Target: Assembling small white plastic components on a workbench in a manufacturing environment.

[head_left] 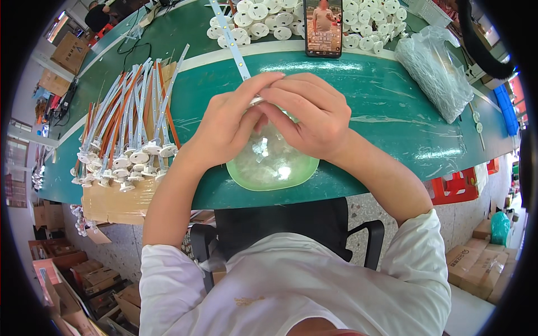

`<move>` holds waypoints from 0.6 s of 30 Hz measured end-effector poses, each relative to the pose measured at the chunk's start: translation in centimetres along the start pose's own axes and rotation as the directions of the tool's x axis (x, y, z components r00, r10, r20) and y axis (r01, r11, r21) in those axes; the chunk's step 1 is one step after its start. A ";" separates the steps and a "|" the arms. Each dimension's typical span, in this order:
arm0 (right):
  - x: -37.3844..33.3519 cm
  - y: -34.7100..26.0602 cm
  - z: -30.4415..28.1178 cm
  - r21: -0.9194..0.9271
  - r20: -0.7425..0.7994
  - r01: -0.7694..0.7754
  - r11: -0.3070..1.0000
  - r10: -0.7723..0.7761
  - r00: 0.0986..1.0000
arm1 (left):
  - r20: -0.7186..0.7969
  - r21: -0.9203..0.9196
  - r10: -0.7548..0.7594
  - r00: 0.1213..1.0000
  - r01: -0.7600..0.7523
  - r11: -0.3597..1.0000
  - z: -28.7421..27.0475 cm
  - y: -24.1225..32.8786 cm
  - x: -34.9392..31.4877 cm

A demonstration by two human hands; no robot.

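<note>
My left hand (227, 120) and my right hand (314, 115) meet above a light green translucent bowl (273, 182), with the fingers of both bent and pinched together. A long white LED strip (231, 42) runs from my left fingers toward the far side of the table. Between the fingertips shows the edge of a small white piece (256, 101) at the strip's near end; most of it is hidden. What my right fingers pinch is covered by the hands. Small shiny bits (262, 150) lie in the bowl, too small to name.
At left, a bundle of LED strips (131, 106) with white round ends lies over cardboard (120, 201). A propped phone (323, 28) stands among heaped white discs (263, 19). A clear plastic bag (434, 70) sits right on the green table (381, 134); a red crate (454, 189) stands below.
</note>
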State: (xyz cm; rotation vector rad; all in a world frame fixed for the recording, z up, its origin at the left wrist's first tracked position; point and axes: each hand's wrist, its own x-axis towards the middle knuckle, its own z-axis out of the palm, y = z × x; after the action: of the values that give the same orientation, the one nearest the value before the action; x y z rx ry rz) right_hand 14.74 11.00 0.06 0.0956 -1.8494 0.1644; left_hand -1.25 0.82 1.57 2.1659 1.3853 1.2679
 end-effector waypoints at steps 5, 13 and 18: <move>0.0 -0.1 0.0 -0.009 0.001 0.000 1.000 0.000 1.000 | 0.033 -0.083 -0.073 0.997 0.075 0.994 -0.2 0.4 0.0; 0.3 -0.2 0.2 -0.018 0.010 -0.005 1.000 0.005 1.000 | -0.083 -0.060 -0.007 0.997 0.002 0.998 0.2 -0.3 -0.3; -0.2 -0.3 -0.6 -0.066 0.078 -0.158 0.985 0.164 0.983 | -0.093 -0.039 -0.176 0.980 0.173 0.984 -0.8 -0.4 -0.4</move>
State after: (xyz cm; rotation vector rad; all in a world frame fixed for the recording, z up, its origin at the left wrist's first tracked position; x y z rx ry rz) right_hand 15.38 10.84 0.07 -0.0906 -1.9442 0.2202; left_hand -2.20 0.54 1.57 1.9375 1.5450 1.3321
